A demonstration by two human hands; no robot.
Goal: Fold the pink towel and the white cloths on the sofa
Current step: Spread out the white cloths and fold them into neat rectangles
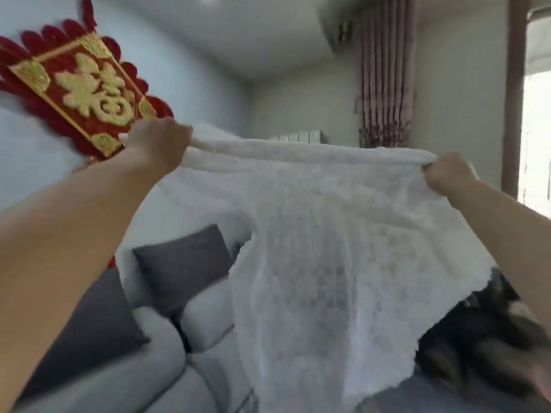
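A thin white lace cloth (313, 263) hangs spread out in the air in front of me, above the sofa. My left hand (158, 144) grips its upper left corner, raised high near the wall. My right hand (447, 174) grips the upper right corner, slightly lower. The top edge is pulled taut between both hands, and the cloth drapes down past the bottom of the view. It hides much of the sofa behind it. No pink towel is visible.
A light grey sofa (167, 368) with dark grey cushions (185, 263) stands below left. A red and gold wall ornament (83, 90) hangs at upper left. Pink-brown curtains (384, 79) hang at the back right. A dark patterned item (483, 338) lies at lower right.
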